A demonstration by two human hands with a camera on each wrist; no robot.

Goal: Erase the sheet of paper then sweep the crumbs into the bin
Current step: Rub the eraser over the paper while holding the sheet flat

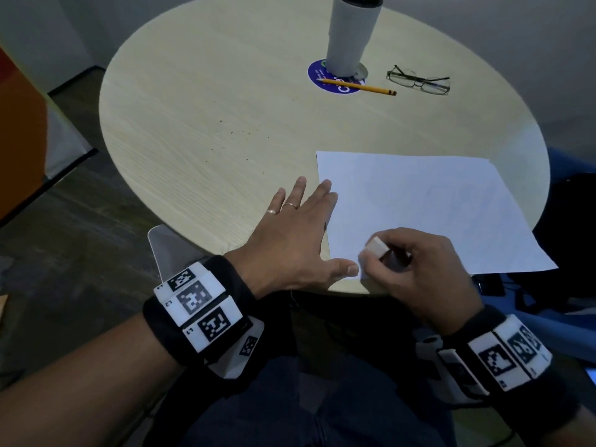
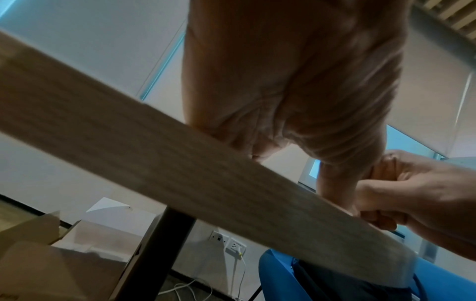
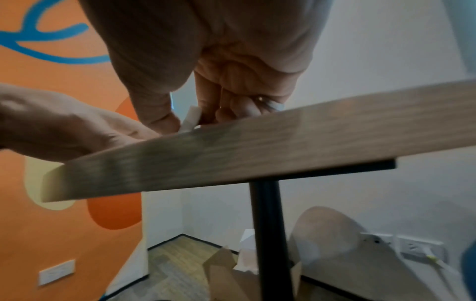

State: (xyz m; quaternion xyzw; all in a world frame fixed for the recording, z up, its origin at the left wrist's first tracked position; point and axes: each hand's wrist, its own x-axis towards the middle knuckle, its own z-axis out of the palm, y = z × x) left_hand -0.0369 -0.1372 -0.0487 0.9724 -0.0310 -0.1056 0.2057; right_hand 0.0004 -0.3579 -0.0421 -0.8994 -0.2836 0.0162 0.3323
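A white sheet of paper (image 1: 425,214) lies on the near right of the round wooden table (image 1: 225,108). My left hand (image 1: 296,233) rests flat on the table with fingers straight, its index finger and thumb pressing the sheet's left edge. My right hand (image 1: 416,269) pinches a white eraser (image 1: 375,248) against the sheet's near left corner; the eraser (image 3: 192,118) shows between thumb and fingers in the right wrist view. Dark crumbs (image 1: 240,132) are scattered over the table left of the sheet. The bin is not clearly in view.
A grey cup (image 1: 351,30) stands on a blue round coaster (image 1: 335,80) at the far side, with a yellow pencil (image 1: 358,87) and glasses (image 1: 419,80) beside it. Cardboard boxes (image 2: 51,254) sit on the floor to the left. The table's black leg (image 3: 268,234) stands underneath.
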